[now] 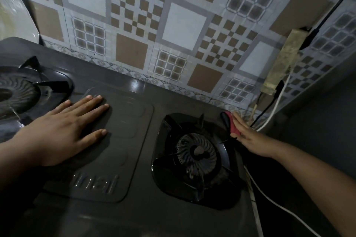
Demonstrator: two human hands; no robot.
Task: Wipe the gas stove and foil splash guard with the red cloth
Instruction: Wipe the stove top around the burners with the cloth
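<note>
A dark two-burner gas stove (134, 90) fills the lower view. My left hand (67, 127) lies flat with straight fingers on the raised centre panel between the burners. At the stove's right edge, my right hand (248, 138) presses the red cloth (232, 124) down with straight fingers, just right of the right burner (196, 152). Only a strip of the cloth shows beside the hand. The foil splash guard (15, 15) stands at the far left behind the left burner (17, 92), mostly out of frame.
A patterned tile wall (173, 25) rises right behind the stove. At the right, a worn socket board (281, 59) hangs with black and white cables (273, 109) running down past the stove's right edge. A dark surface lies to the right.
</note>
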